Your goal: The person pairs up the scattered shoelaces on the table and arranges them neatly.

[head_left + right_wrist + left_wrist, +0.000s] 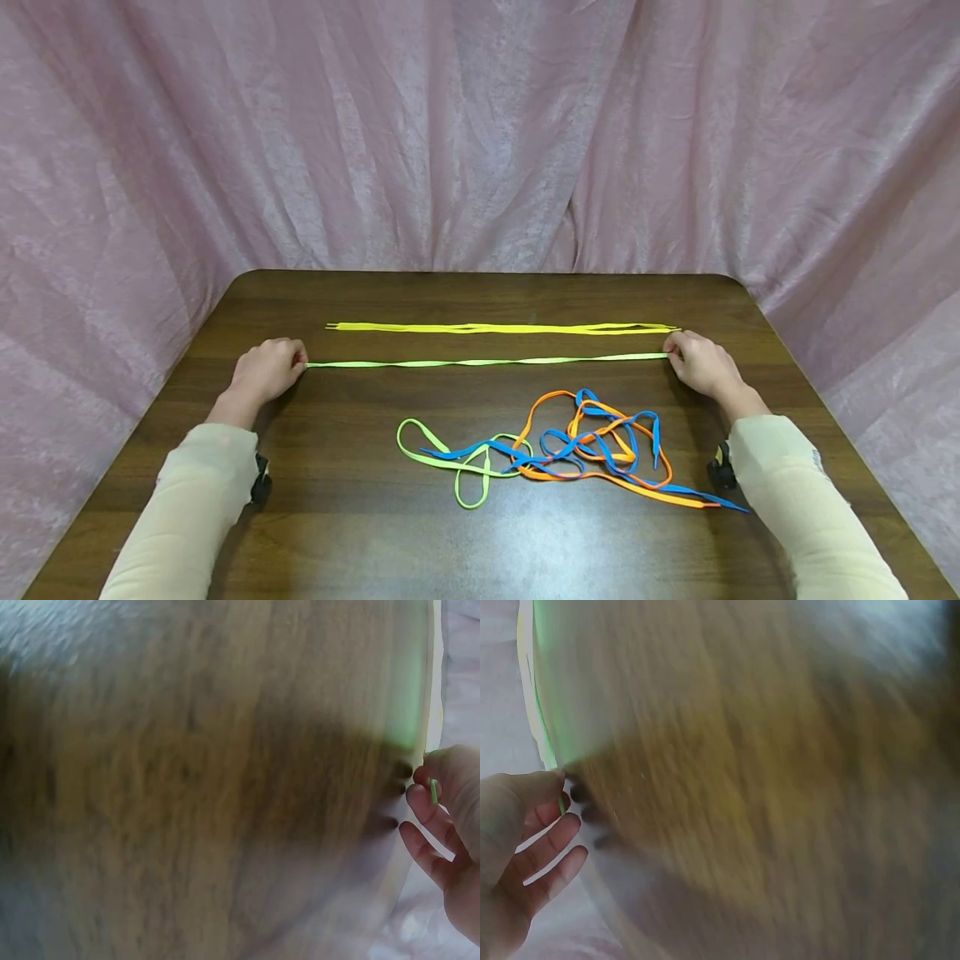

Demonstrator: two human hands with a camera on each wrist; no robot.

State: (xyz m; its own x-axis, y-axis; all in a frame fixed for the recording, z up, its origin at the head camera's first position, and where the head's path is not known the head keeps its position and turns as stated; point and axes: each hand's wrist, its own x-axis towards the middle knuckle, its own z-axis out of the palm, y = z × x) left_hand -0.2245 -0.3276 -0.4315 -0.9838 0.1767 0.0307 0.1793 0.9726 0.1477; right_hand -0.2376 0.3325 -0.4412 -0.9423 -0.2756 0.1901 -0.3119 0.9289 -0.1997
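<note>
A light green shoelace (480, 362) stretches straight across the table between both hands, slightly twisted along its length. My left hand (272, 368) pinches its left end between thumb and index finger. In the left wrist view the green lace (546, 742) runs up from the pinch, and its tip pokes out below. My right hand (702, 363) pinches the other end, with a short green tip (433, 792) showing past the fingers in the right wrist view. Just beyond, yellow shoelaces (502, 328) lie straight, side by side, their right ends close to my right hand.
Nearer to me lies a loose tangle of an orange shoelace (542, 477), a blue shoelace (592, 450) and another green shoelace (420, 457). They rest on a dark wooden table (360, 533) with rounded far corners. A pink curtain (480, 133) hangs behind and beside it.
</note>
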